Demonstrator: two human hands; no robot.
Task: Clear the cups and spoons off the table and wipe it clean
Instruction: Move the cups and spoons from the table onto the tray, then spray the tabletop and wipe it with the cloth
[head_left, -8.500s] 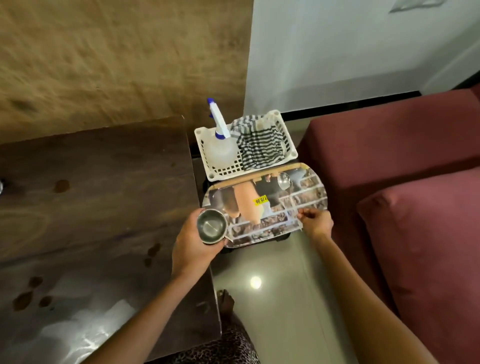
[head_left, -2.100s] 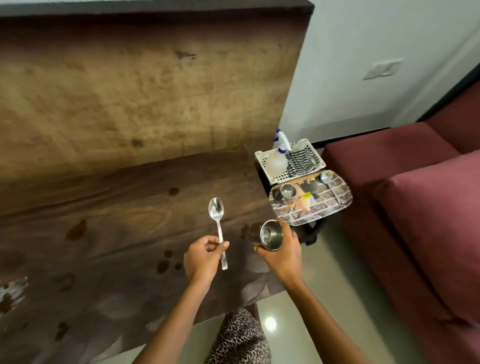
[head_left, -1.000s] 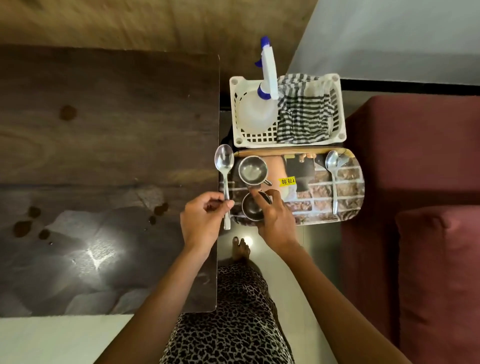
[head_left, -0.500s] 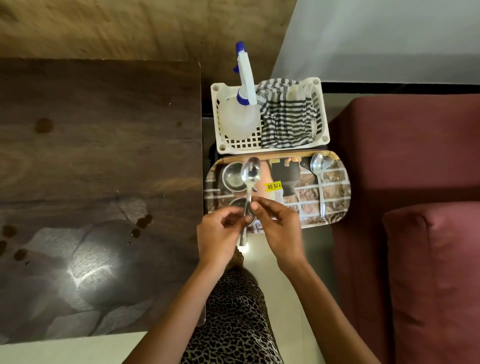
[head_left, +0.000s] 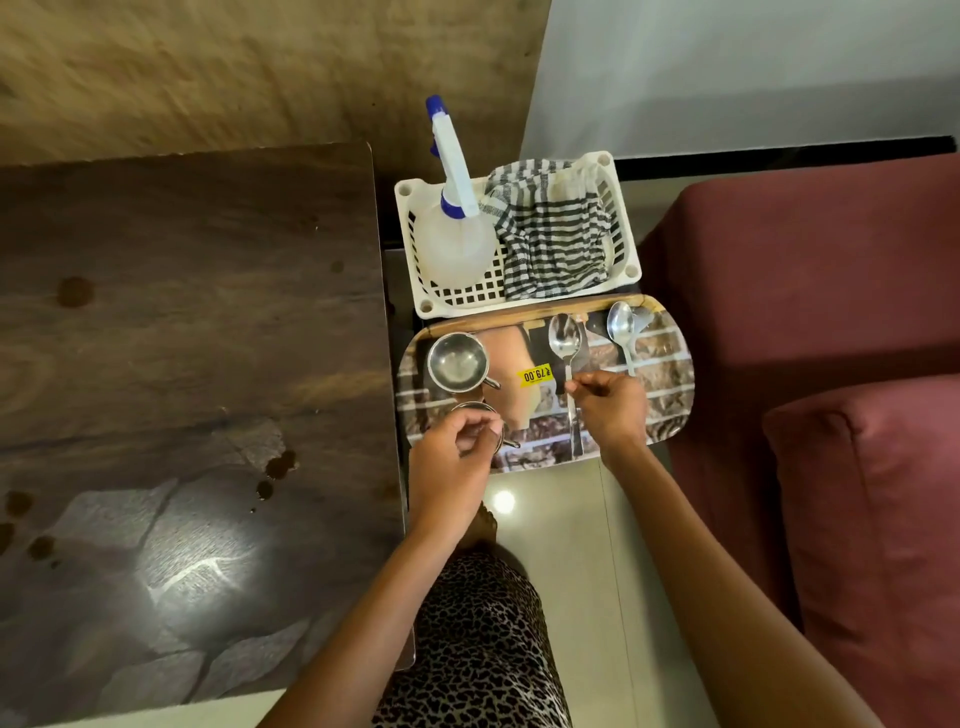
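My right hand (head_left: 613, 408) pinches the handle of a steel spoon (head_left: 564, 340) whose bowl lies on the printed tray (head_left: 672, 410). A second spoon (head_left: 621, 325) rests at the tray's far right. One steel cup (head_left: 458, 361) stands at the tray's left. A second cup (head_left: 475, 408) sits just in front of it, mostly hidden under my left hand (head_left: 454, 457), whose fingers are curled with nothing visibly in them. The dark wooden table (head_left: 197, 322) on the left carries brown spill stains (head_left: 278, 467).
A white plastic basket (head_left: 626, 244) behind the tray holds a spray bottle (head_left: 452, 228) and a striped cloth (head_left: 553, 244). A maroon sofa (head_left: 831, 322) stands at the right. Glossy floor tiles lie between table and sofa.
The spoon passed from my left hand to my right and moved right onto the tray. My left hand let go and drew back over the nearer cup.
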